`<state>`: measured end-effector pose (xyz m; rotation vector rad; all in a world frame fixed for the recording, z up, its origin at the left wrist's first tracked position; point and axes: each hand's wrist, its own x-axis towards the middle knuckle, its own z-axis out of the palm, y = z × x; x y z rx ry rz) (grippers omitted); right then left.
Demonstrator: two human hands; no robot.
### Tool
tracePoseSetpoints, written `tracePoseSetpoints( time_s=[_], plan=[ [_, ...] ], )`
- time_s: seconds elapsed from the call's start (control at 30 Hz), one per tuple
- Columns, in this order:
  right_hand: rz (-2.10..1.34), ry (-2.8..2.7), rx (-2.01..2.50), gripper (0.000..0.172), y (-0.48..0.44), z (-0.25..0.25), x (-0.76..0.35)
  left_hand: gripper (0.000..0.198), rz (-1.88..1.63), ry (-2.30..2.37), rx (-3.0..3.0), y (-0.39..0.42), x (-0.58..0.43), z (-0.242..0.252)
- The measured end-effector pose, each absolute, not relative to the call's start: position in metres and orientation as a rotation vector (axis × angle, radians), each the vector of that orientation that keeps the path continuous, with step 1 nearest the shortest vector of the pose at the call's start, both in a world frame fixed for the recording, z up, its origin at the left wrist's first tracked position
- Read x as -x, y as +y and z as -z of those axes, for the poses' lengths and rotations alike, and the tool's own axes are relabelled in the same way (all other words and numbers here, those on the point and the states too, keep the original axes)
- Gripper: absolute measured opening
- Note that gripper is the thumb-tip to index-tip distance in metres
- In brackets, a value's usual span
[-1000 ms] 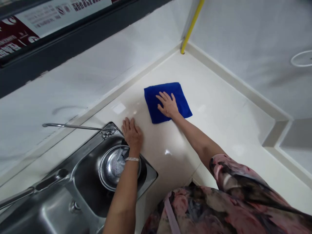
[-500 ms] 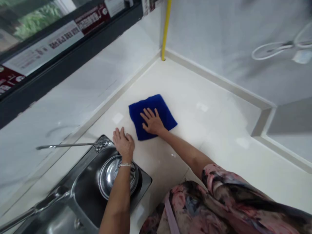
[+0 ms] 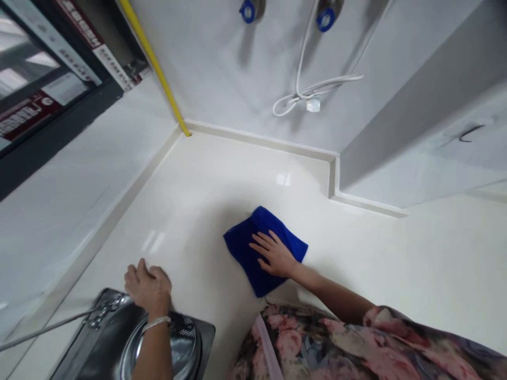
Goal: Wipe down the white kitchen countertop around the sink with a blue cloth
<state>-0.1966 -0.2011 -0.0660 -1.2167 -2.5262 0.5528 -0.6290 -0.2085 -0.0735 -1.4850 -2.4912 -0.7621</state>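
Note:
A square blue cloth (image 3: 253, 250) lies spread on the pale countertop (image 3: 206, 179), one corner toward the back wall. My right hand (image 3: 274, 254) rests flat on top of it, fingers spread and pointing left. To the left, my left hand (image 3: 148, 285) is at the back corner of the steel sink (image 3: 206, 330), touching the counter beside the rim. Its fingers are loosely bent and apart, with nothing in them. Below that wrist sits a round metal strainer basket (image 3: 184, 332) in the sink, partly covered by my forearm.
A thin faucet (image 3: 51, 330) stretches left from the sink. In the back corner a yellow pipe (image 3: 158, 71) meets the counter. Coiled white cable (image 3: 304, 95) hangs on the wall below two blue-capped valves (image 3: 325, 20). The low upstand (image 3: 257, 140) steps around a wall corner on the right.
My view has turned to the right. My right hand and the cloth have shifted across the counter toward my body. The left hand stays by the sink corner, its fingers now more bent.

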Motion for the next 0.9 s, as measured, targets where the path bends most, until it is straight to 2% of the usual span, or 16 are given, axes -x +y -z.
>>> tracePoseSetpoints(
  time_s=[0.17, 0.43, 0.9],
  plan=[
    [-0.439, -2.394, 1.478, 0.057, -0.196, 0.071, 0.115, 0.063, 0.731, -2.481, 1.491, -0.207, 0.634, 0.076],
    [-0.142, -1.985, 2.001, 0.059, -0.071, 0.086, 0.035, 0.063, 0.716, -2.492, 1.482, -0.206, 0.641, 0.082],
    [-0.035, -1.670, 2.417, 0.066, 0.076, 0.077, 0.018, 0.065, 0.622, -2.515, 1.532, -0.210, 0.639, 0.076]
  ],
)
